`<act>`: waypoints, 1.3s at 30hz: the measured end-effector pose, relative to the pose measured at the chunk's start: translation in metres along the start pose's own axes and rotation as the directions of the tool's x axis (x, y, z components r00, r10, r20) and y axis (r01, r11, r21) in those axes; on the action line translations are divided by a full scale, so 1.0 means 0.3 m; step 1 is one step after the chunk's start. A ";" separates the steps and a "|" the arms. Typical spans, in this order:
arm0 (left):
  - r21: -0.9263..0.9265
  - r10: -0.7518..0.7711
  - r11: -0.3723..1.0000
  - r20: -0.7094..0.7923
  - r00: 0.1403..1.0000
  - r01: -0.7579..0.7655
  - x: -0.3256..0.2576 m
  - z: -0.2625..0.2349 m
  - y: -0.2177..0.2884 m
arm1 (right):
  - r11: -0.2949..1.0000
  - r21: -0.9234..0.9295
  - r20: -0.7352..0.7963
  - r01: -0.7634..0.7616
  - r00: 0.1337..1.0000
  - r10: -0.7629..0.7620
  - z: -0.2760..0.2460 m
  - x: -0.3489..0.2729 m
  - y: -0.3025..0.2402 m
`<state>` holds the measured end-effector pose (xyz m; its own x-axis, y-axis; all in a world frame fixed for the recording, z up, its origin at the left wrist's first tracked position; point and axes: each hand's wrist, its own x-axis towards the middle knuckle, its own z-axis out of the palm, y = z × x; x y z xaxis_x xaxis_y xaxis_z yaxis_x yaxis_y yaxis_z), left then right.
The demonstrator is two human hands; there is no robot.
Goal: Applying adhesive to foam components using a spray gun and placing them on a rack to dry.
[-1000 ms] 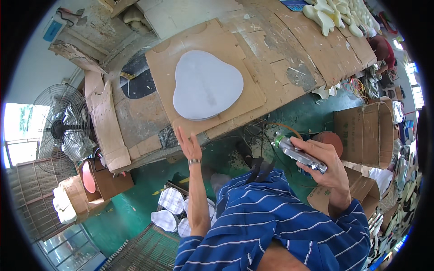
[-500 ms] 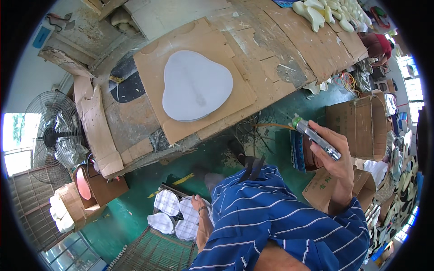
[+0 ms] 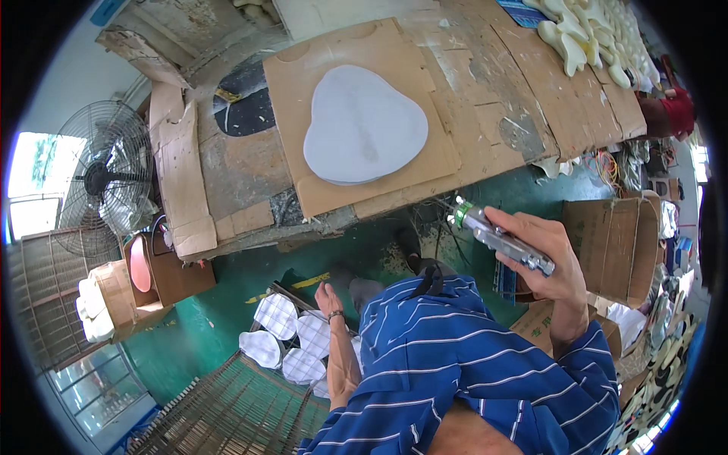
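My right hand [image 3: 542, 246] is wrapped round a metal spray gun [image 3: 497, 236] with a green ring near its tip. It holds the gun in the air off the near edge of the workbench, pointing up and left. On a cardboard sheet [image 3: 284, 114] on the bench lies a white, rounded three-lobed pad [image 3: 364, 125] with a faint grey streak down its middle. My left hand [image 3: 328, 300] hangs low with its fingers loosely stretched and nothing in them. Just below it are several white pads with checked lines [image 3: 311, 334] on a rack.
The cardboard-covered workbench [image 3: 485, 98] bears a heap of cream foam pieces [image 3: 584, 38] at its far right. A standing fan [image 3: 98, 178] and an opened carton [image 3: 114, 299] are at the left. Large cartons [image 3: 610, 246] stand at the right; another person [image 3: 667, 114] is beyond.
My right hand has brought the spray gun left, nearer the bench edge. My left hand has risen a little from the checked pads. The view has shifted, so the bench appears farther right.
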<state>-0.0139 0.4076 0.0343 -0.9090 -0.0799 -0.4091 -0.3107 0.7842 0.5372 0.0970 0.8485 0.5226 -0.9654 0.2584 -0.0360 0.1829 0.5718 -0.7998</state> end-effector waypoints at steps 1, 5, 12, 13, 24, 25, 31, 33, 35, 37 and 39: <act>-0.018 0.030 0.999 -0.019 0.999 -0.030 0.005 -0.005 0.016 | 1.000 -0.022 -0.034 0.000 0.999 -0.001 0.000 0.022 0.000; -0.046 0.014 0.999 -0.008 1.000 -0.015 0.000 -0.005 0.003 | 0.999 -0.049 -0.123 0.017 0.992 -0.023 -0.007 0.082 0.021; 0.104 -0.135 0.987 0.129 0.982 0.122 -0.110 0.015 -0.156 | 0.998 -0.070 -0.290 0.007 0.957 -0.027 -0.020 0.094 0.078; 0.140 -0.259 0.962 0.196 0.946 0.235 -0.126 0.019 -0.172 | 0.997 -0.083 -0.294 0.010 0.955 -0.034 -0.027 0.091 0.079; 0.075 -0.160 0.986 0.192 0.968 0.148 -0.059 0.047 -0.153 | 0.999 -0.047 -0.261 -0.010 0.965 -0.003 -0.023 0.058 0.041; 0.063 -0.179 0.983 0.193 0.965 0.170 -0.043 0.049 -0.133 | 0.999 -0.043 -0.275 -0.009 0.962 -0.003 -0.017 0.060 0.041; 0.026 -0.087 0.996 0.110 0.990 0.085 0.021 0.053 -0.040 | 0.999 0.041 -0.222 0.007 0.975 0.003 -0.011 0.033 0.042; 0.008 -0.008 1.000 0.074 0.997 0.008 0.022 0.054 -0.033 | 1.000 0.008 -0.277 0.003 0.961 -0.001 -0.017 0.024 0.048; 0.016 -0.130 0.991 0.154 0.980 0.129 0.013 0.055 -0.039 | 0.998 -0.035 -0.314 -0.060 0.948 0.046 -0.029 0.008 0.050; 0.017 -0.096 0.995 0.143 0.985 0.095 -0.002 0.058 -0.055 | 0.996 -0.059 -0.318 -0.062 0.947 0.040 -0.045 -0.013 0.047; 0.041 -0.120 0.992 0.146 0.982 0.116 -0.019 0.063 -0.076 | 0.984 -0.130 -0.273 -0.118 0.959 0.079 -0.061 -0.035 0.038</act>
<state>0.0036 0.4017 0.0103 -0.8148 -0.0834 -0.5737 -0.4022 0.7940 0.4558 0.1127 0.8665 0.5247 -0.8602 0.5057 0.0661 0.3183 0.6336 -0.7051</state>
